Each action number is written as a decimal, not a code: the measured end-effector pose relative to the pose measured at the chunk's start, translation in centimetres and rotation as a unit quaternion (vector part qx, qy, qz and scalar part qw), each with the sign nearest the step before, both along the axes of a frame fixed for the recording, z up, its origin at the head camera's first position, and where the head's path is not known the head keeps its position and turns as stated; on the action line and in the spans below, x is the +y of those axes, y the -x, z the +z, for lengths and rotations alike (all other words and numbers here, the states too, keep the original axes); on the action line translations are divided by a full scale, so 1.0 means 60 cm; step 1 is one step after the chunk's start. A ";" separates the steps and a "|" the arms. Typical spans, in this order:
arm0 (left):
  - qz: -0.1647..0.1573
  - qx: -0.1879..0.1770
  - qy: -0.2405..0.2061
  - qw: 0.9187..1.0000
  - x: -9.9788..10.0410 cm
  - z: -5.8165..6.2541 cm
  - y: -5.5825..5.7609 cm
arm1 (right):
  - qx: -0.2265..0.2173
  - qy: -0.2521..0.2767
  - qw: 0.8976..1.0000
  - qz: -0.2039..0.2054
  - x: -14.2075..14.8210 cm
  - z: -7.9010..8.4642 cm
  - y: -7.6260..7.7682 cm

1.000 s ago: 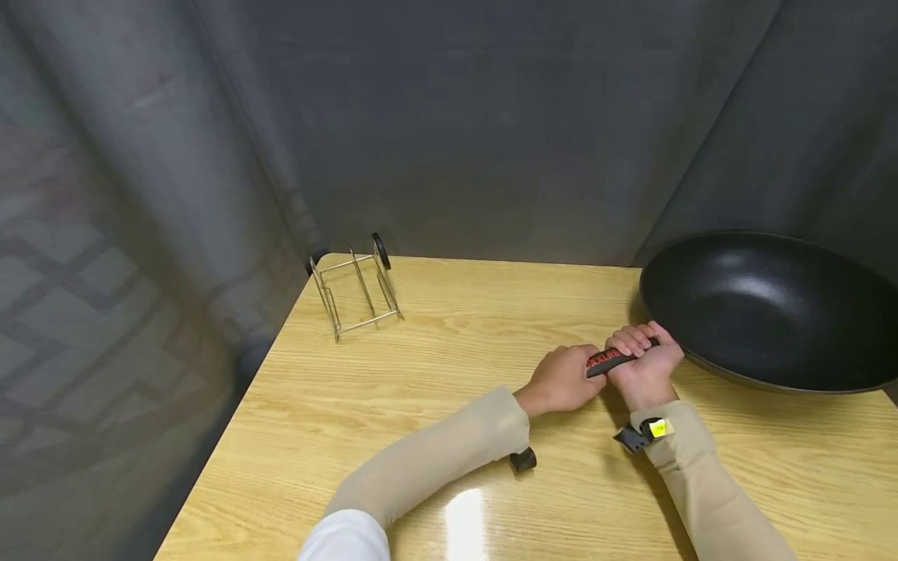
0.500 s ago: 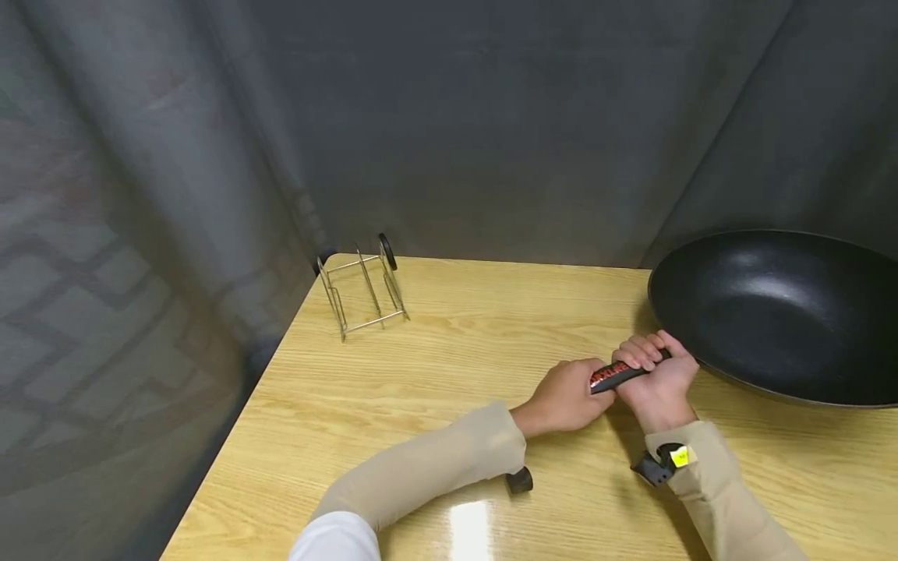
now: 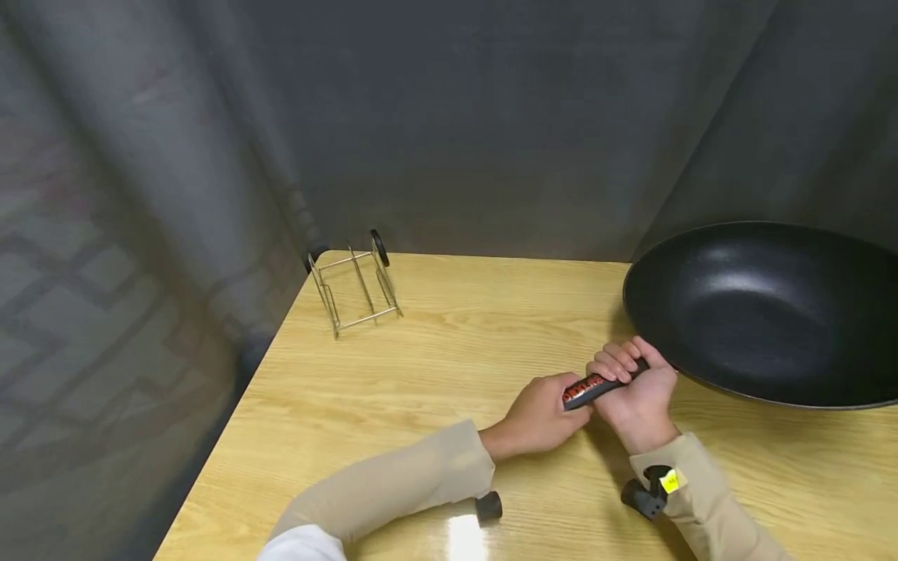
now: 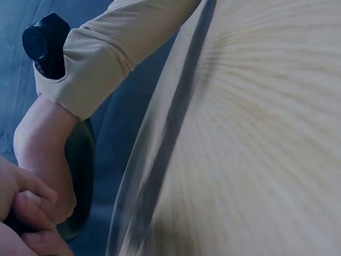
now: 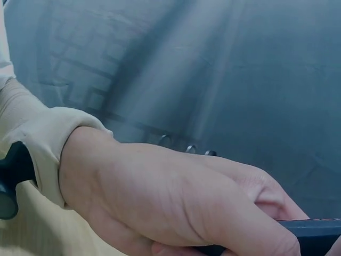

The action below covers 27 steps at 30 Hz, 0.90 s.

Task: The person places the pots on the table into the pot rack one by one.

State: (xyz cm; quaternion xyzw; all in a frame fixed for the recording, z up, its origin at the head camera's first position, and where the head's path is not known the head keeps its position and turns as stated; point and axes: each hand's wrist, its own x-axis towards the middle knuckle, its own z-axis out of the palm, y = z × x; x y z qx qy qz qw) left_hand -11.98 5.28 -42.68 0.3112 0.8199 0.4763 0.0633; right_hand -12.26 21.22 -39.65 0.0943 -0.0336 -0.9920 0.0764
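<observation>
A large black wok (image 3: 758, 327) is at the right of the head view, its dark inside facing up. Both hands hold its black handle (image 3: 588, 392), which bears red lettering. My left hand (image 3: 539, 417) grips the handle's outer end, and my right hand (image 3: 638, 396) wraps round it closer to the pan. In the right wrist view, the left hand (image 5: 165, 186) curls over the handle (image 5: 319, 234). The left wrist view catches the right hand (image 4: 45, 154) and a dark part of the wok (image 4: 81, 176) behind it. The wok's right edge is cut off.
A small wire rack (image 3: 358, 292) with a black round part stands at the table's far left corner. The wooden table (image 3: 456, 335) ends at a grey curtain (image 3: 456, 132) behind. Another curtain (image 3: 119, 273) hangs along the left side.
Both hands, still on the handle, have shifted left and toward the person. The wok has come slightly left with them. The rack stays in its place.
</observation>
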 end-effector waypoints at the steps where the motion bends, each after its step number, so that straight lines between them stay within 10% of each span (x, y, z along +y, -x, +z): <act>1: 0.003 -0.006 -0.008 1.000 -0.004 -0.001 -0.002 | 0.005 -0.003 1.000 0.003 -0.005 0.001 -0.001; 10: 0.011 -0.010 -0.047 0.999 -0.044 -0.001 -0.019 | 0.036 -0.029 0.999 0.026 -0.045 0.010 -0.008; 27: 0.012 -0.131 -0.118 0.984 -0.128 -0.003 -0.066 | 0.044 -0.183 0.978 0.091 -0.112 0.004 -0.033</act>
